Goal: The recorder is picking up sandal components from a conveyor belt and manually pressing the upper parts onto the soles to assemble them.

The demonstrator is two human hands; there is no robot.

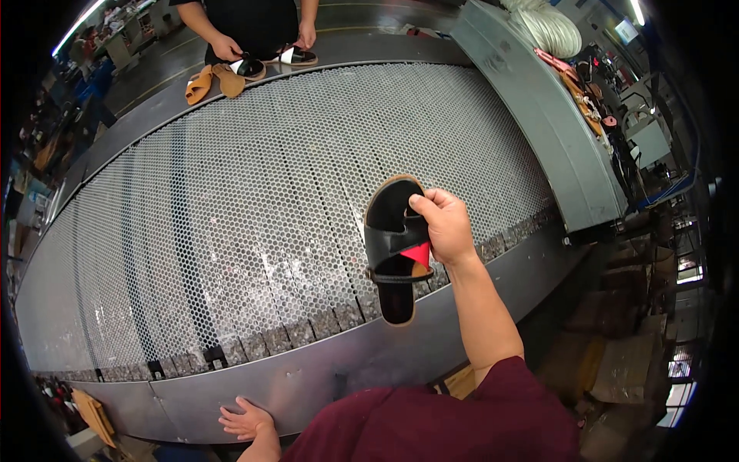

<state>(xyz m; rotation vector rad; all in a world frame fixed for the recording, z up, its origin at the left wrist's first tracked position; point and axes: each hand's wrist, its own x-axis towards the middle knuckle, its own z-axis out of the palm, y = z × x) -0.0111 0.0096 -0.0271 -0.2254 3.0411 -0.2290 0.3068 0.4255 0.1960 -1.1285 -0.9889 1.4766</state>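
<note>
A flat black sandal with smooth, leather-like straps (382, 245) is held above the near side of a wide bed of silvery honeycomb mesh (292, 208). Its sole has a rounded, broad toe end and a narrower heel, with a thin tan edge. A broad strap crosses the forefoot, a bright red, flat, angular patch (416, 254) shows beside it, and a slim ankle strap with a small buckle-like fitting (369, 273) crosses nearer the heel. The toe points away from the person, the heel back toward them, and the long axis runs nearly straight out from the body.

Of the person's hands, the right hand (449, 225) is closed on the sandal near its toe end, thumb uppermost. The left hand (248, 421) is open with fingers spread, holding nothing, beside the smooth grey metal side panel (300, 381); whether it touches cannot be told.

Across the mesh, a co-worker in black clothing (246, 19) has both hands at black sandals with white patches (250, 68) on the dark far ledge (146, 119), near tan footwear (198, 86). A grey-green sheet-metal housing (531, 108) spans the right end, beside a white ribbed coil (550, 31). Blue containers (92, 83) stand far left, their contents too small to tell.
</note>
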